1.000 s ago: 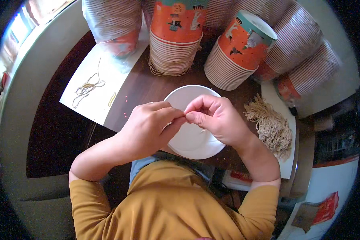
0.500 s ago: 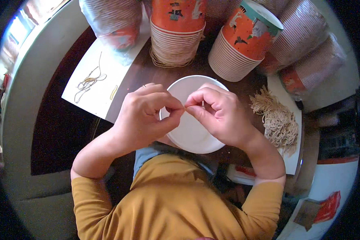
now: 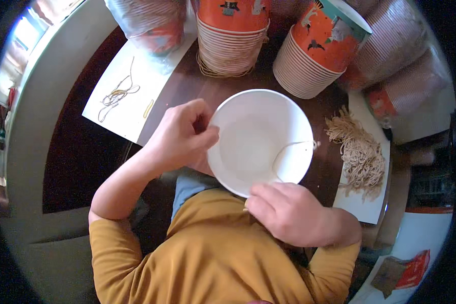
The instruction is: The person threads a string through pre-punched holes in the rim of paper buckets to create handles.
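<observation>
A white paper bucket (image 3: 248, 137) stands in front of me, its mouth facing up. A thin cord (image 3: 275, 158) passes through its right wall, with a knotted end outside the rim, and curves down inside toward the near edge. My right hand (image 3: 289, 213) is closed at that near rim, pinching the cord; a short bit of it pokes out by the fingertips. At the left rim, my left hand (image 3: 185, 133) has its fingers curled, thumb and fingers closed on the bucket's edge.
Stacked orange patterned buckets (image 3: 233, 45) and a tilted stack (image 3: 309, 61) stand at the back. Plastic-wrapped stacks (image 3: 149, 25) flank them. A bundle of beige cords (image 3: 362, 157) lies on white board at right; loose cords (image 3: 117, 96) lie on a white sheet (image 3: 131, 124) at left.
Both hands were pinched together above the bucket; now they are apart. My right hand has moved down to the near rim, my left to the left rim. The cord inside is now visible.
</observation>
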A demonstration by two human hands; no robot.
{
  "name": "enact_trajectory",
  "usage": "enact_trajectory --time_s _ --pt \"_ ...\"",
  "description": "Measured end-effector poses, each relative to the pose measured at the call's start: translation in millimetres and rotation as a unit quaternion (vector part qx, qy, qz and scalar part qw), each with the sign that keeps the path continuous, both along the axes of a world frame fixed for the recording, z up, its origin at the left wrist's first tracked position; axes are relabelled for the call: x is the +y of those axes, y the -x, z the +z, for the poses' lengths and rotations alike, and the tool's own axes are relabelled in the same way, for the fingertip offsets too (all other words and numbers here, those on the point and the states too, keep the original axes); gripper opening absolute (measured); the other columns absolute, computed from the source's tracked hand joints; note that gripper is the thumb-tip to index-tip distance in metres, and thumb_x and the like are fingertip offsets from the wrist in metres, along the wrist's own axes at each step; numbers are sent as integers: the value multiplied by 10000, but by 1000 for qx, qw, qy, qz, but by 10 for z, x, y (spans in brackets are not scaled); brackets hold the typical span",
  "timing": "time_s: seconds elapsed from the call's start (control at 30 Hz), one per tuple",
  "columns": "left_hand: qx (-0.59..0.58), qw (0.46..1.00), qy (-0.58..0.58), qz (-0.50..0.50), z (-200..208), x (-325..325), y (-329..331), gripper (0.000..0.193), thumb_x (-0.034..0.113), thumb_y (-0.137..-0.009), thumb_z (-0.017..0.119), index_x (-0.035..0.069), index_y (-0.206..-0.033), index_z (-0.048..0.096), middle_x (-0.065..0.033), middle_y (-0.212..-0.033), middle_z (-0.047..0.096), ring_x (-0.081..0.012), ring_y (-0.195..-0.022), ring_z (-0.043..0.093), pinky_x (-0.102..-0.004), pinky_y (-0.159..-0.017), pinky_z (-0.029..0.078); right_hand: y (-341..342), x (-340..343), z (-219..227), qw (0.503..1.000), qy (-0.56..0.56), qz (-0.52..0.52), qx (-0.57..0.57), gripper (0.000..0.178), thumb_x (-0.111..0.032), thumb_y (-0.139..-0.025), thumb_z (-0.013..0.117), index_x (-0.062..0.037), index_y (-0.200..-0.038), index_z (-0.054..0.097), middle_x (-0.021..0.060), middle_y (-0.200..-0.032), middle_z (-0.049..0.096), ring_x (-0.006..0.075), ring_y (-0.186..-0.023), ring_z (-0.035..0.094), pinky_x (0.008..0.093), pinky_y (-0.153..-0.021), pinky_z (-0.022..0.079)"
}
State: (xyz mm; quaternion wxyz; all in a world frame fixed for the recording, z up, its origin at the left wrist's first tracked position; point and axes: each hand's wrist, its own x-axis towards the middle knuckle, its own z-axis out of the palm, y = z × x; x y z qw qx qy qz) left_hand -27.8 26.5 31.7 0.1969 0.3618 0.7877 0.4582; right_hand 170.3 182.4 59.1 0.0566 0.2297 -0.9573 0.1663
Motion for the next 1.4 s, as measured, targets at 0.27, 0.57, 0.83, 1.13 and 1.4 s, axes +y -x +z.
enact_trajectory --time_s 0.27,0.57,0.83,1.13,1.4 --pt "99 985 -118 74 -265 -108 -74 129 49 -804 634 11 -762 519 -17 -571 473 -49 -507 399 -236 -468 371 -5 33 -35 996 -7 -72 60 161 -135 -746 559 -35 -871 538 110 -888 541 208 -693 558 337 -581 481" --pt "-13 976 -184 114 -461 -186 -147 118 36 -855 618 34 -781 526 50 -633 489 -11 -564 418 -199 -500 348 -59 165 -52 984 -9 -155 89 157 -51 -786 575 1 -933 558 149 -1027 557 257 -720 596 361 -625 515" --pt "-352 876 -318 91 -822 17 -536 278 27 -873 614 0 -1115 481 -62 -912 619 -110 -757 597 -242 -676 509 -14 -5 -201 962 -161 -96 197 230 -79 -783 574 38 -980 571 175 -961 540 211 -683 539 291 -614 491" --pt "-496 809 -308 72 -766 103 -808 482 -24 -857 566 13 -1282 342 -92 -1033 597 -123 -823 617 -258 -688 545 37 -112 -272 961 -183 -86 191 189 -63 -775 578 50 -927 565 180 -910 530 220 -645 524 304 -569 488" --pt "-532 797 -272 90 -847 86 -739 223 56 -896 521 -9 -1109 527 -57 -831 635 -110 -660 613 -248 -636 538 -59 -147 -334 966 -157 -98 179 207 -37 -761 583 53 -946 565 170 -914 530 230 -647 523 313 -576 499"
